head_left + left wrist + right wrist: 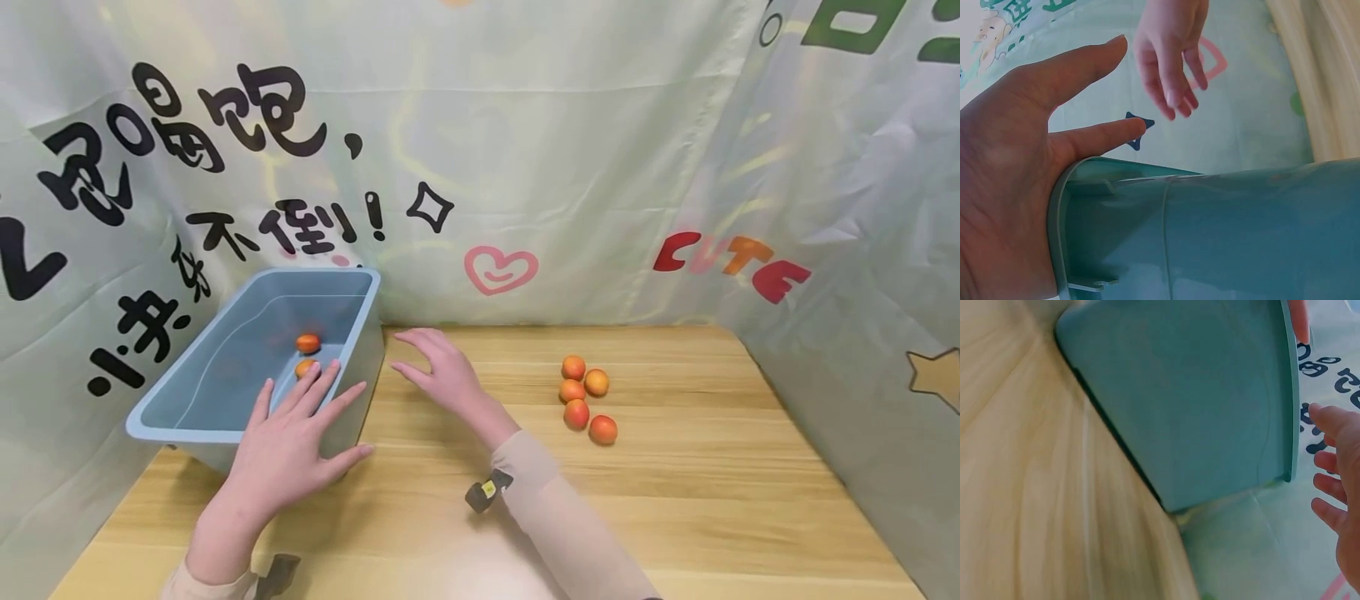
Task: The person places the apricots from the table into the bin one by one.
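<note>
The blue plastic bin [225, 375], long axis toward 1 o'clock, sits at the table's [675, 500] 10 o'clock corner, left hand [288, 442] flat against its near wall, right hand [442, 371] relaxed, empty, just beside at 3 o'clock.

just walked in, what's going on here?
A person stands at a light wooden table with a pale blue plastic bin at its left end. The left hand rests open against the bin's near corner, fingers spread over the rim. The right hand hovers open beside the bin, holding nothing. Two small orange round fruits lie inside the bin; five more orange fruits sit clustered on the table to the right.
</note>
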